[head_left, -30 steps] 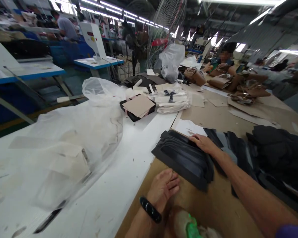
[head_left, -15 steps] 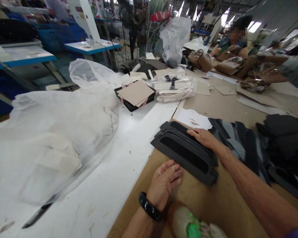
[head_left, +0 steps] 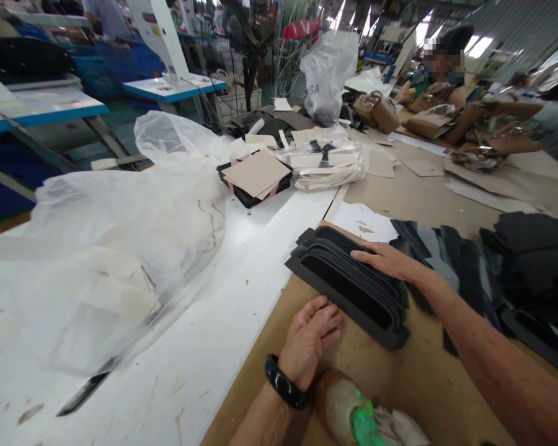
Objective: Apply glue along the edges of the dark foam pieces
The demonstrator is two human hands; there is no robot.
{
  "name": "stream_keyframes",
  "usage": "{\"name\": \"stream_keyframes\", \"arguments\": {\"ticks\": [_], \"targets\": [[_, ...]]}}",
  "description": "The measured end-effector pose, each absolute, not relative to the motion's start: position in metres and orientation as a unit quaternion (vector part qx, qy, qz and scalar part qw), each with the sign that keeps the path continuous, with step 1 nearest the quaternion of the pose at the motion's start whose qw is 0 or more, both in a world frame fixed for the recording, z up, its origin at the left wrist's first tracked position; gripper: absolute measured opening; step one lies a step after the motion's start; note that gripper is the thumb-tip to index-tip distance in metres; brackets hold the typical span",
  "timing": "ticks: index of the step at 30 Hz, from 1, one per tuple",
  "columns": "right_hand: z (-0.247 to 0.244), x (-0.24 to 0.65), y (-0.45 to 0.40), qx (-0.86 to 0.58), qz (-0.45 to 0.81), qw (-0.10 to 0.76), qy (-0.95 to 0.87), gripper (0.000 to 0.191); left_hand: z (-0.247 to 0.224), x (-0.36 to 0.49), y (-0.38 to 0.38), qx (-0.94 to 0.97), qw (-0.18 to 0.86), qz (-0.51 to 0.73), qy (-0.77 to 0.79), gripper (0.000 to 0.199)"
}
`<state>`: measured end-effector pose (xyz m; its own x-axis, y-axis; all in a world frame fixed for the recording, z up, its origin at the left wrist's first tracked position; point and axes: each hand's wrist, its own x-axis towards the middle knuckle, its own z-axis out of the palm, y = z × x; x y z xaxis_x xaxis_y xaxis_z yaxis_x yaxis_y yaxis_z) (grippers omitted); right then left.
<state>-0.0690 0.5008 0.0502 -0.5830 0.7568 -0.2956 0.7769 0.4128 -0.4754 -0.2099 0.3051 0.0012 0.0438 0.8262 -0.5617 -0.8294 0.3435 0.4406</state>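
Note:
A fanned stack of dark grey, tray-shaped panels with black centres (head_left: 348, 291) lies slantwise on the brown board (head_left: 260, 371). My right hand (head_left: 388, 259) rests on the stack's far side, fingers stretched over the top pieces without gripping. On the board just below the near edge of the stack is my left hand (head_left: 314, 331), palm down, fingers loosely extended and holding nothing. A black band (head_left: 283, 383) circles my left wrist. Close beside that wrist sits a rounded, brownish-white object with a bright green patch (head_left: 339, 402); its kind is unclear.
Dark fabric-like pieces (head_left: 530, 266) are heaped at the right. A large clear plastic bag (head_left: 121, 248) covers much of the white table (head_left: 214, 322). Beige sheets (head_left: 253, 173) lie on a black tray near bagged pieces (head_left: 325, 161). A person (head_left: 441, 68) is beyond brown bags (head_left: 428, 124).
My right hand has slid slightly away from me and lies flatter across the stack. The lower panels look slightly more spread. My left hand stays in nearly the same place.

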Motion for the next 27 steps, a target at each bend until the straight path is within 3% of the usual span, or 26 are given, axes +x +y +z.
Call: {"name": "stream_keyframes", "arguments": {"ticks": [7, 16, 22, 27], "targets": [[0.072, -0.074, 0.434, 0.460, -0.334, 0.026, 0.822, 0.043, 0.001, -0.207, 0.305, 0.060, 0.716, 0.592, 0.366, 0.038], [0.067, -0.086, 0.385, 0.476, -0.131, 0.055, 0.868, 0.094, -0.005, -0.203, 0.312, 0.171, 0.660, 0.610, 0.404, 0.034], [0.067, -0.088, 0.392, 0.503, -0.061, 0.078, 0.859, 0.073, -0.008, -0.201, 0.319, 0.123, 0.684, 0.589, 0.411, 0.038], [0.059, -0.093, 0.404, 0.514, -0.036, 0.052, 0.855, 0.072, -0.002, -0.206, 0.316, 0.084, 0.683, 0.596, 0.414, 0.036]]}}
